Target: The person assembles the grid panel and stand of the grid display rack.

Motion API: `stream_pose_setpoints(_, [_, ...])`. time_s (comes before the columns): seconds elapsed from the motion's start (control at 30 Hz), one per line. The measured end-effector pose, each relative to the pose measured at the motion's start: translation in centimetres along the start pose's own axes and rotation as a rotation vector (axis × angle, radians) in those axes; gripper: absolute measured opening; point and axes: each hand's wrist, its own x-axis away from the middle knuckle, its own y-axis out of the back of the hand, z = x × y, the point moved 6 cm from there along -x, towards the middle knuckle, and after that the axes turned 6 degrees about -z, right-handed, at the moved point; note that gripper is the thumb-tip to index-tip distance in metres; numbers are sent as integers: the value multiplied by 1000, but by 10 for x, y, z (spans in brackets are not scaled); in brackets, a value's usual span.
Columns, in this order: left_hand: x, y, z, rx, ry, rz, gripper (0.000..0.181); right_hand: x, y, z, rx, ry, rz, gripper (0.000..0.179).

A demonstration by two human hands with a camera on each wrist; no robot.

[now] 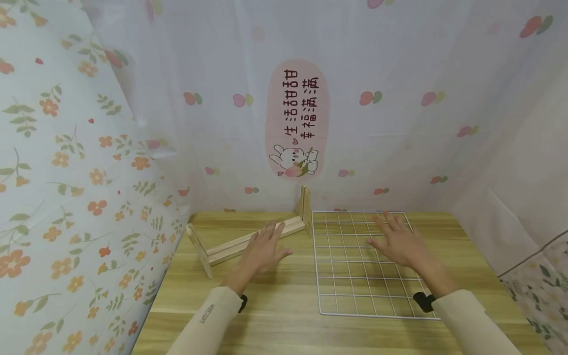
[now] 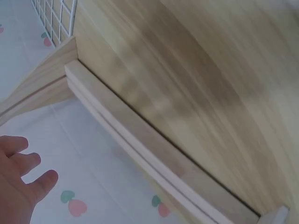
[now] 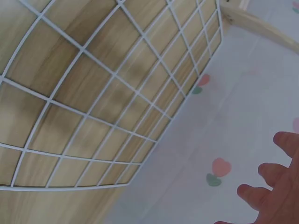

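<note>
A wooden rack (image 1: 248, 244), made of a long grooved bar between two upright end pieces, stands at an angle on the left of the table. My left hand (image 1: 262, 251) is held over the middle of its bar, fingers spread and holding nothing. To the right lies a white wire grid panel (image 1: 350, 268), flat on the tabletop. Over the grid's right half my right hand (image 1: 399, 244) hovers with its fingers apart, also holding nothing. The left wrist view shows the rack's bar (image 2: 140, 130) at close range, and the grid (image 3: 103, 98) fills much of the right wrist view.
The wooden table (image 1: 284, 330) extends beneath both things. A printed curtain (image 1: 399, 148) hangs right behind its back edge, and a flowered sheet (image 1: 88, 197) closes in the left side. The rack's right end piece (image 1: 306, 209) rises beside the grid's back left corner.
</note>
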Motion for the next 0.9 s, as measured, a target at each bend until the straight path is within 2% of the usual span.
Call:
stream_pose_setpoints(0.33, [-7, -18, -8, 99, 30, 17, 84, -3, -6, -25, 18, -52, 48, 85])
stream_pose_setpoints(0.5, [-12, -22, -12, 149, 56, 29, 81, -3, -7, -41, -19, -100, 69, 86])
stream_pose_setpoints(0.77, [-21, -34, -26, 125, 49, 62, 78, 0, -14, -56, -69, -157, 88, 85])
stream_pose_setpoints(0.9, [-25, -35, -31, 153, 31, 51, 75, -1, -16, -61, -89, -162, 76, 85])
